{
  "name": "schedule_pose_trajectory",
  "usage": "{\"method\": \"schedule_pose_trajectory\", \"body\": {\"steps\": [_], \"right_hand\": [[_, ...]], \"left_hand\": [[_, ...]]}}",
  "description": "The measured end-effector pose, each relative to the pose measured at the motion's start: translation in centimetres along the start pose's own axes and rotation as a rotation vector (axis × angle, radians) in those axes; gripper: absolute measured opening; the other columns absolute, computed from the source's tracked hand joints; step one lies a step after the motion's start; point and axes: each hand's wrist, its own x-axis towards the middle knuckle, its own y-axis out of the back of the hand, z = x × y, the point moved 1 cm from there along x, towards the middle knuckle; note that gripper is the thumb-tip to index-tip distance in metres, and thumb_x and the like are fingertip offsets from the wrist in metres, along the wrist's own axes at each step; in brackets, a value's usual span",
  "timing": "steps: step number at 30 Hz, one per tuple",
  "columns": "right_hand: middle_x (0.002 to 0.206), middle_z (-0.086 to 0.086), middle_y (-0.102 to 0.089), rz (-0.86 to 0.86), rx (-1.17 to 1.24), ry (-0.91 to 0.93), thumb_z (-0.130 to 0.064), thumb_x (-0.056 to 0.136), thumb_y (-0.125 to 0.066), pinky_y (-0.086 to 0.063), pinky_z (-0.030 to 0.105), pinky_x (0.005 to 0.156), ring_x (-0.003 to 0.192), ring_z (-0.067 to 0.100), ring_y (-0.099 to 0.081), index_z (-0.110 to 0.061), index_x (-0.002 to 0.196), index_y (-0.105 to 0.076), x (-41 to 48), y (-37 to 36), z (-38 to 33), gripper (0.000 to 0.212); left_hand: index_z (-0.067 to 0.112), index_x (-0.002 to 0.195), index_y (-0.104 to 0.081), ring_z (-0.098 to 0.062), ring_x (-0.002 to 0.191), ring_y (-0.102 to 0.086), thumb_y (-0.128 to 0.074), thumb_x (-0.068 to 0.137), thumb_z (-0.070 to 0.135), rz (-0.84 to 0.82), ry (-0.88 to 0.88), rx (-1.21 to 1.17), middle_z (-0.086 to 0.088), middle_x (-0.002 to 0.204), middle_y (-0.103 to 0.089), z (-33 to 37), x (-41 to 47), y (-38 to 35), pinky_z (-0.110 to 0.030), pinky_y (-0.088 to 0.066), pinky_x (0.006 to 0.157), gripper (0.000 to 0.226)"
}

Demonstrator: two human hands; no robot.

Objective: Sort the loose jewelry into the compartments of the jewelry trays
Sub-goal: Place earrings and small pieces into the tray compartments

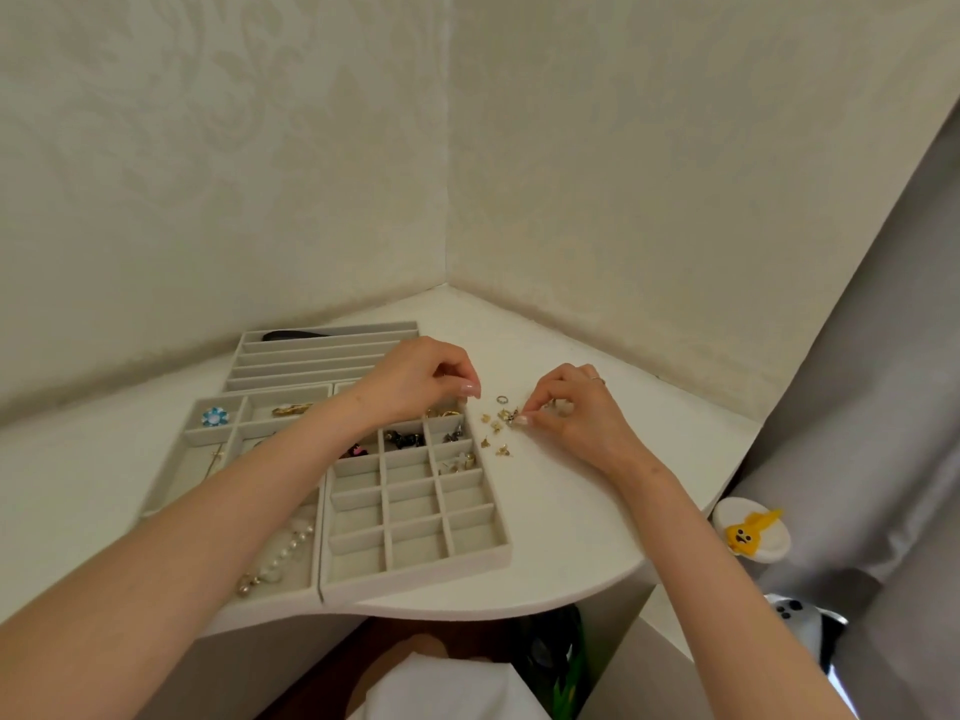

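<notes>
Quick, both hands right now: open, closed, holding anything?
Left hand: fingers curled over the grid tray; any hold cannot be told.
Right hand: pinches a small gold piece in the loose pile.

White corner table and its surroundings

The white table (pixel 571 537), with a rounded front edge, sits in a corner between two cream walls (pixel 260 148) papered in a faint raised pattern. A grey curtain (pixel 883 356) hangs at the right. Below the table's right edge lies a white round dish (pixel 774 550) bearing a yellow figure (pixel 748 532), and nearer is a white gadget (pixel 795 615) with dark spots. Something green (pixel 569 683) stands under the table beside a white garment (pixel 441 688).
</notes>
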Motion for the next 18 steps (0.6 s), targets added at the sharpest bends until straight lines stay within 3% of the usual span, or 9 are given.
{"method": "schedule_pose_trajectory", "body": {"steps": [4,8,11,14,18], "right_hand": [[0.093,-0.008,-0.060,0.013,0.080,-0.046,-0.022,0.076,-0.075,-0.030,0.020,0.080,0.098,0.010,-0.042,-0.030,0.067,-0.067,0.0,0.2,0.0,0.015],[0.090,-0.010,-0.060,0.056,0.095,-0.046,-0.022,0.081,-0.071,-0.034,0.026,0.084,0.097,0.011,-0.043,-0.028,0.067,-0.062,0.0,0.2,0.0,0.018],[0.088,-0.010,-0.061,0.093,0.116,-0.027,-0.021,0.086,-0.066,-0.038,0.032,0.088,0.094,0.011,-0.044,-0.027,0.071,-0.058,-0.1,0.3,0.0,0.018],[0.085,-0.014,-0.059,0.094,0.118,-0.019,-0.019,0.088,-0.063,-0.039,0.031,0.088,0.091,0.004,-0.043,-0.026,0.073,-0.057,-0.2,0.3,0.0,0.017],[0.083,-0.016,-0.056,0.117,0.118,-0.023,-0.017,0.088,-0.063,-0.039,0.028,0.083,0.094,0.011,-0.045,-0.021,0.076,-0.059,-0.3,0.4,-0.4,0.013]], "left_hand": [[0.020,0.081,-0.069,-0.002,0.075,-0.063,-0.066,0.084,0.017,0.011,0.014,-0.066,0.006,0.079,-0.070,0.1,-1.2,0.1,-0.013,-0.045,0.071,0.005],[0.030,0.071,-0.063,-0.001,0.077,-0.061,-0.067,0.083,0.020,0.020,0.018,-0.042,0.012,0.077,-0.067,0.0,-2.4,0.2,-0.011,-0.042,0.069,0.016],[0.022,0.078,-0.067,-0.009,0.081,-0.062,-0.067,0.083,0.022,0.012,0.033,0.016,0.005,0.083,-0.069,-0.3,-3.3,0.6,-0.022,-0.045,0.075,0.005],[0.017,0.082,-0.069,-0.008,0.079,-0.061,-0.067,0.083,0.020,-0.038,0.025,0.056,0.005,0.083,-0.069,-0.8,-4.1,1.1,-0.013,-0.042,0.069,0.004],[0.025,0.076,-0.066,0.004,0.068,-0.059,-0.070,0.080,0.018,-0.091,0.018,0.139,0.012,0.075,-0.068,-1.2,-4.9,1.5,-0.006,-0.039,0.062,0.010]]}}
